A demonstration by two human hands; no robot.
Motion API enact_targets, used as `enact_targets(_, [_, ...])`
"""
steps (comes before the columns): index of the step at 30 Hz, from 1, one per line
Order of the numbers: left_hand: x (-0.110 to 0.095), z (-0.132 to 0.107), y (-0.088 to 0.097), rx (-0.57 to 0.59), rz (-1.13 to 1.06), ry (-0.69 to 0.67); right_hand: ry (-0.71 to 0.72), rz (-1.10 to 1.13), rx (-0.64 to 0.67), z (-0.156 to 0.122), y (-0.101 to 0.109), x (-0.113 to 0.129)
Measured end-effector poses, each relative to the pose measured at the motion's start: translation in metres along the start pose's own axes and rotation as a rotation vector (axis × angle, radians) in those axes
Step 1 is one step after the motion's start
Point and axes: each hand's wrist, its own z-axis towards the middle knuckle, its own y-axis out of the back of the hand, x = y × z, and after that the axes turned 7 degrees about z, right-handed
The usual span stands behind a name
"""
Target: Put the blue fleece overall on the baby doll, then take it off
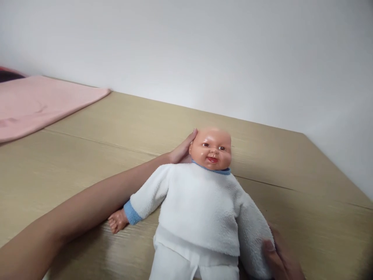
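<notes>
A baby doll (201,202) faces up toward me in a white fleece top with blue collar and cuffs, and white trousers that run out of the frame's bottom edge. My left hand (185,151) cups the side and back of the doll's head; most of its fingers are hidden behind it. Over the sleeve at the lower right, my right hand (281,256) grips the doll's arm, thumb in front and fingers behind. The other sleeve lies across my left forearm, with the doll's small fist sticking out. Whether the doll's back touches the table cannot be seen.
The wooden table (140,116) has seams across its top and meets a plain white wall (186,50). A pink cloth (52,101) lies flat at the far left, with a dark and red item (10,74) behind it.
</notes>
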Motion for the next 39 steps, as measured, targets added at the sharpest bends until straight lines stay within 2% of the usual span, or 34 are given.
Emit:
enact_targets(5, [-0.003,0.000,0.000,0.047,0.046,0.026,0.044,-0.003,-0.025,-0.004,-0.006,0.010])
enact_targets(10, [-0.007,-0.005,0.005,0.020,0.046,0.073,0.052,-0.010,-0.022,-0.006,-0.011,0.023])
enact_targets(16, [-0.005,-0.004,0.006,-0.015,0.042,0.052,0.048,-0.016,-0.019,-0.008,-0.010,0.023])
enact_targets(21, [0.000,-0.002,-0.002,0.049,-0.020,0.069,0.033,-0.017,-0.010,-0.008,-0.012,0.026])
enact_targets(24, [0.003,-0.001,-0.002,0.031,-0.027,0.073,0.030,-0.028,-0.010,-0.009,-0.011,0.027])
enact_targets(35, [-0.007,-0.005,0.010,0.000,-0.060,0.052,0.047,-0.020,-0.015,-0.008,-0.009,0.029])
enact_targets(39, [-0.005,-0.007,0.001,-0.008,-0.006,0.060,0.031,-0.022,-0.012,-0.007,-0.010,0.030])
